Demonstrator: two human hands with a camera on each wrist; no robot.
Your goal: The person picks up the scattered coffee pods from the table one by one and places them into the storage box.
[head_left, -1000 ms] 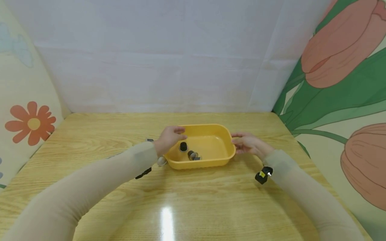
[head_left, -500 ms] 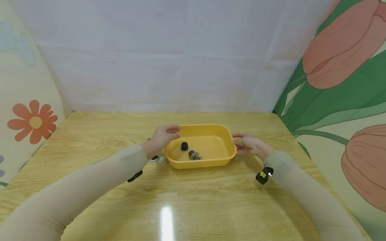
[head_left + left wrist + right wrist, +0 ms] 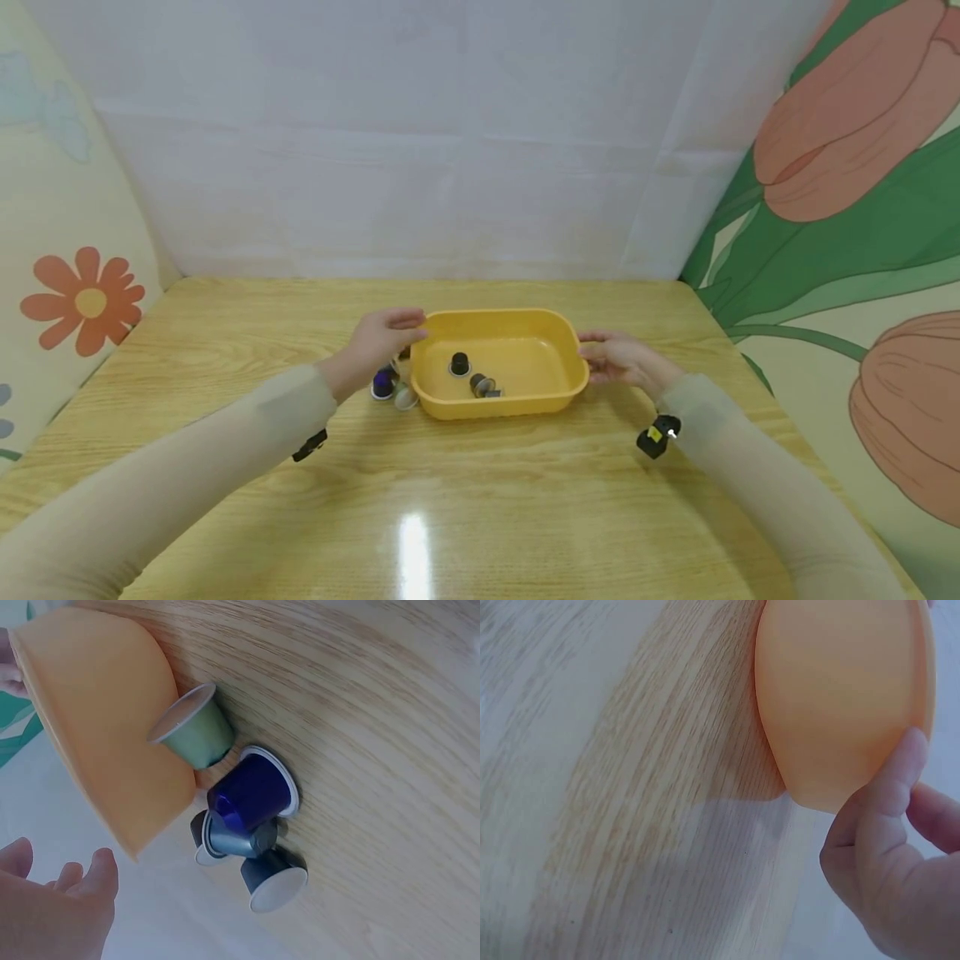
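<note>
A yellow plastic tub [image 3: 525, 406] stands on the wooden table. Inside it, a black coffee capsule [image 3: 460, 364] stands upright, with another capsule [image 3: 482, 385] tipped over beside it. My right hand [image 3: 618, 358] holds the tub's right rim, one digit along the outer wall in the right wrist view. My left hand [image 3: 378, 340] hovers by the left rim, fingers loosely extended and holding nothing. Outside that end, in the left wrist view, lie a green capsule [image 3: 199, 735], a purple-blue capsule [image 3: 251, 793], a grey-blue capsule [image 3: 238, 836] and a dark capsule [image 3: 276, 879].
One more capsule [image 3: 197, 827] is mostly hidden behind the grey-blue one. The table [image 3: 525, 500] runs back to a white cloth [image 3: 375, 167], with flower-printed panels [image 3: 847, 250] at both sides. Black wrist cameras [image 3: 657, 435] are strapped below the sleeves.
My left hand has drawn back leftward from over the tub's left end to just outside its rim, uncovering capsules on the table. My right hand and the tub have stayed nearly still.
</note>
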